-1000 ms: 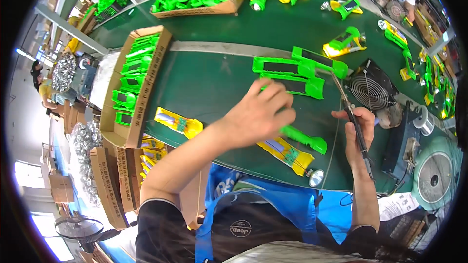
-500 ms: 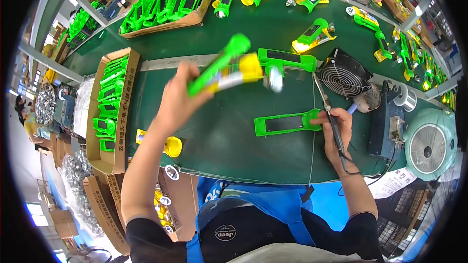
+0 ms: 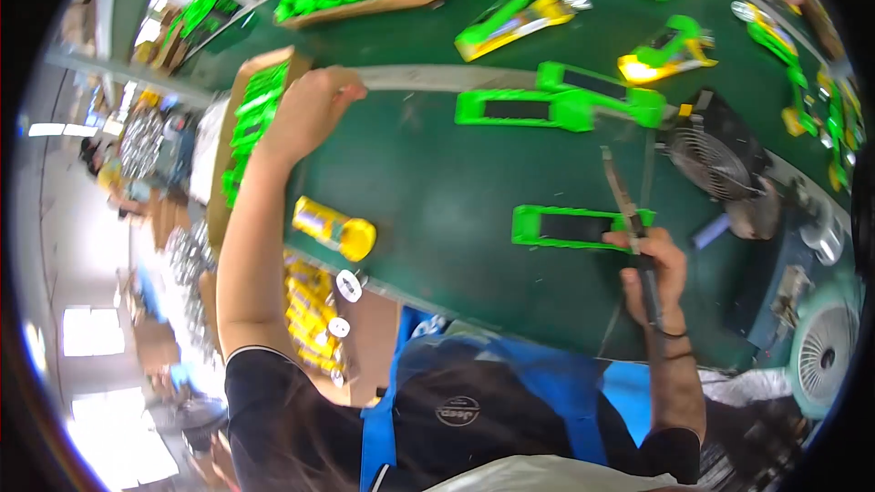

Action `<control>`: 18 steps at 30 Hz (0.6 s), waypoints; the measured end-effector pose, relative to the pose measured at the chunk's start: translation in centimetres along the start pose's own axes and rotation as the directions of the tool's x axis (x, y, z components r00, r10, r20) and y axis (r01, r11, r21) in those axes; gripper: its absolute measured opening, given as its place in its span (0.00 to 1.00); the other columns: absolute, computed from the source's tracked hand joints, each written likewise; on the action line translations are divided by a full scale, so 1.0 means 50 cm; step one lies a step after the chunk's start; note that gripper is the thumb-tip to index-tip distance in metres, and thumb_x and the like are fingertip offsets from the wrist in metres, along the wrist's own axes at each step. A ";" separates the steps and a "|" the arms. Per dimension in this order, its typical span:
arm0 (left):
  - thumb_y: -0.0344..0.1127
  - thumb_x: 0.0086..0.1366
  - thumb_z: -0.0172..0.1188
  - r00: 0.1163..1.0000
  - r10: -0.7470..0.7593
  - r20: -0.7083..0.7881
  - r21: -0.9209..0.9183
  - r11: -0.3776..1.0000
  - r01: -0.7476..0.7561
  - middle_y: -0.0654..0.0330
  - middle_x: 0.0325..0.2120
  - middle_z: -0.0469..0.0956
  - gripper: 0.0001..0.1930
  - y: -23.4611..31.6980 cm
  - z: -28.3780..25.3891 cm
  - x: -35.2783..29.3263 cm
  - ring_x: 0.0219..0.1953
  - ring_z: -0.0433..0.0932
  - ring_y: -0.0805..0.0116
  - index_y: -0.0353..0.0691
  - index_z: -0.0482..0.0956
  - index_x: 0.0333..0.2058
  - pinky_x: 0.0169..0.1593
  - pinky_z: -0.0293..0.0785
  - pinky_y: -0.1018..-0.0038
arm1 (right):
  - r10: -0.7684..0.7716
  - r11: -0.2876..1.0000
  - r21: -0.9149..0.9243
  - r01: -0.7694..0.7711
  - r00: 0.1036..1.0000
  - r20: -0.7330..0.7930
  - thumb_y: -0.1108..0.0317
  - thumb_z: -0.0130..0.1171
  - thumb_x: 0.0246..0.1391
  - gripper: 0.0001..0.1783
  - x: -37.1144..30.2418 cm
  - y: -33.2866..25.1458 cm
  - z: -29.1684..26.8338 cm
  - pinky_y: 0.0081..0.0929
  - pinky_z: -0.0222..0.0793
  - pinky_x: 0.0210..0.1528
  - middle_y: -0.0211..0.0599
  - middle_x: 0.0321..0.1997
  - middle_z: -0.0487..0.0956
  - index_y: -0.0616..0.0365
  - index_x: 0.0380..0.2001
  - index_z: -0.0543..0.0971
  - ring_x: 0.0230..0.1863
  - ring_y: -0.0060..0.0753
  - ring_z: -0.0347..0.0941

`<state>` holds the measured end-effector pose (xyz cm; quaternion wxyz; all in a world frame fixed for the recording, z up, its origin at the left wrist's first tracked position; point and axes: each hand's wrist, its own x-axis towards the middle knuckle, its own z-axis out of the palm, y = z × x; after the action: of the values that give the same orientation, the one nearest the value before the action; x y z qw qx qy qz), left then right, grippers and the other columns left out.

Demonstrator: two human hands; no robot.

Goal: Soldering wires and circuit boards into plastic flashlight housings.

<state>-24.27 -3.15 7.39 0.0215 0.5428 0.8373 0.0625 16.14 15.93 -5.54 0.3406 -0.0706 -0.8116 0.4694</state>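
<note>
My right hand [image 3: 658,269] is closed around a soldering iron [image 3: 627,200], its tip pointing away from me. The fingers are by the right end of a green flashlight shell [image 3: 565,226] with a dark panel, lying on the green work surface. Two more such shells, a nearer one [image 3: 515,109] and a farther one [image 3: 583,82], lie overlapping beyond it. At the left, my left hand [image 3: 308,114] is raised beside a cardboard box [image 3: 296,64] of green shells. Its fingers are blurred and partly turned away; I see nothing in them. A yellow flashlight part [image 3: 333,226] lies nearer me.
A black fan [image 3: 715,150] stands at the right, with a soldering station [image 3: 775,282] and a pale green fan [image 3: 825,355] nearer. Green-and-yellow flashlights [image 3: 519,23] lie on the far belt. Below the table's left edge, a carton holds yellow parts [image 3: 314,310].
The green-and-yellow flashlight has left my left hand; one now lies on the far belt. That hand has moved left to the box. The whole view has shifted.
</note>
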 end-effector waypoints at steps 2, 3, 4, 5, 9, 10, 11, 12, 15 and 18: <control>0.16 0.47 0.57 0.971 0.033 0.237 0.081 0.995 -0.054 0.53 0.38 0.79 0.18 -0.067 -0.033 -0.122 0.43 0.77 0.53 0.36 0.79 0.39 0.47 0.73 0.66 | 0.013 0.998 0.060 -0.012 1.000 -0.013 0.58 0.60 0.55 0.18 -0.014 0.002 0.014 0.38 0.67 0.50 0.46 0.42 0.82 0.56 0.43 0.70 0.45 0.47 0.74; 0.16 0.46 0.57 0.967 0.034 0.251 0.124 0.990 -0.067 0.53 0.41 0.78 0.20 -0.084 -0.025 -0.172 0.45 0.75 0.52 0.37 0.78 0.41 0.49 0.71 0.65 | -0.020 0.992 0.122 0.021 1.000 -0.007 0.58 0.59 0.56 0.19 -0.015 0.011 0.019 0.41 0.64 0.54 0.47 0.43 0.80 0.56 0.45 0.67 0.47 0.47 0.74; 0.16 0.45 0.58 0.963 0.037 0.267 0.166 0.983 -0.084 0.53 0.43 0.78 0.22 -0.094 -0.011 -0.222 0.48 0.73 0.51 0.38 0.78 0.43 0.51 0.70 0.64 | 0.024 0.981 0.194 -0.020 0.999 -0.022 0.59 0.58 0.58 0.21 -0.004 -0.005 0.029 0.41 0.63 0.55 0.48 0.43 0.78 0.55 0.48 0.64 0.49 0.44 0.74; 0.18 0.44 0.59 0.960 0.056 0.275 0.194 0.974 -0.113 0.55 0.46 0.75 0.25 -0.118 0.016 -0.269 0.52 0.71 0.52 0.40 0.76 0.46 0.54 0.67 0.62 | 0.019 0.988 0.153 -0.012 0.999 -0.046 0.60 0.57 0.59 0.21 0.006 -0.004 0.041 0.40 0.63 0.56 0.48 0.44 0.77 0.55 0.49 0.63 0.49 0.41 0.74; 0.24 0.45 0.64 0.992 0.029 0.121 0.102 0.994 -0.041 0.60 0.40 0.75 0.22 -0.071 0.048 -0.349 0.47 0.72 0.58 0.42 0.77 0.42 0.49 0.68 0.64 | 0.157 0.984 0.063 -0.164 0.983 0.096 0.65 0.50 0.62 0.17 0.073 -0.005 0.066 0.35 0.55 0.61 0.48 0.48 0.76 0.56 0.51 0.62 0.54 0.41 0.71; 0.26 0.45 0.66 0.995 0.019 0.100 0.098 0.995 -0.028 0.60 0.39 0.75 0.21 -0.061 0.048 -0.346 0.46 0.72 0.58 0.42 0.77 0.42 0.47 0.68 0.64 | 0.115 0.991 0.057 -0.120 0.990 0.077 0.66 0.50 0.62 0.18 0.072 0.004 0.068 0.35 0.56 0.60 0.47 0.48 0.76 0.57 0.52 0.62 0.54 0.41 0.71; 0.28 0.44 0.68 0.989 0.064 0.132 0.017 0.998 -0.066 0.59 0.41 0.75 0.24 -0.059 0.065 -0.340 0.46 0.72 0.56 0.42 0.76 0.43 0.46 0.68 0.62 | 0.074 0.996 0.048 -0.077 0.996 0.057 0.66 0.50 0.61 0.18 0.065 0.010 0.065 0.36 0.57 0.59 0.47 0.47 0.76 0.57 0.52 0.62 0.54 0.41 0.71; 0.28 0.44 0.68 0.988 0.100 0.116 -0.031 0.995 -0.097 0.59 0.41 0.75 0.23 -0.030 0.073 -0.325 0.45 0.72 0.56 0.42 0.76 0.43 0.46 0.68 0.62 | 0.014 1.000 0.028 -0.015 0.999 0.030 0.67 0.52 0.60 0.19 0.064 -0.017 0.060 0.36 0.59 0.58 0.45 0.47 0.74 0.58 0.52 0.63 0.52 0.40 0.72; 0.29 0.46 0.66 0.933 0.343 -0.107 -0.175 0.918 -0.357 0.54 0.40 0.72 0.22 0.094 0.132 -0.284 0.44 0.71 0.55 0.38 0.75 0.43 0.46 0.68 0.63 | -0.058 0.997 -0.061 0.052 0.994 -0.089 0.64 0.54 0.59 0.18 -0.001 -0.039 -0.001 0.34 0.60 0.57 0.42 0.47 0.70 0.60 0.50 0.66 0.48 0.36 0.69; 0.29 0.48 0.64 0.889 0.451 -0.078 -0.297 0.841 -0.452 0.54 0.41 0.70 0.22 0.211 0.151 -0.232 0.42 0.69 0.55 0.36 0.74 0.45 0.46 0.68 0.64 | -0.212 0.933 -0.332 0.142 0.959 -0.185 0.58 0.58 0.57 0.21 -0.025 -0.107 -0.039 0.33 0.61 0.51 0.45 0.45 0.69 0.59 0.48 0.67 0.45 0.36 0.65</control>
<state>-9.15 -8.86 0.90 0.0883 0.7142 0.6659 0.1967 19.38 13.83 -1.19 0.4531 -0.1012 -0.8368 0.2904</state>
